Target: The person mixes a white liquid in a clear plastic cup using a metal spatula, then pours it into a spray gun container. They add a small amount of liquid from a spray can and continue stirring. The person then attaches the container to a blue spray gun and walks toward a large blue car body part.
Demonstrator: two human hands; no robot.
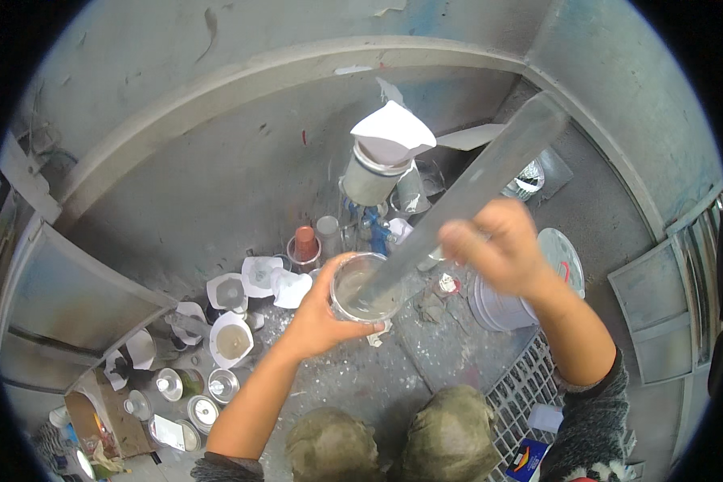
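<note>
My left hand (313, 319) is wrapped round a clear plastic cup (399, 299), held out above the floor. Cloudy greyish liquid (360, 299) shows inside it. In my right hand (502, 245), slightly blurred, is a long flat grey mixing stick (478, 173). The stick slants from upper right down into the cup, its lower end in the liquid. Just beyond the cup stands a blue spray gun (375, 229) with a grey paint cup (367, 183) on top. A white paper strainer (395, 131) sits in that cup's mouth.
Used paper strainers (231, 341) and metal cans (222, 386) crowd the left. A red-brown cup (305, 243) stands near the back wall. To the right are a pale bucket (494, 307), a metal grate (516, 387) and a blue box (528, 459). My knees (450, 434) are below.
</note>
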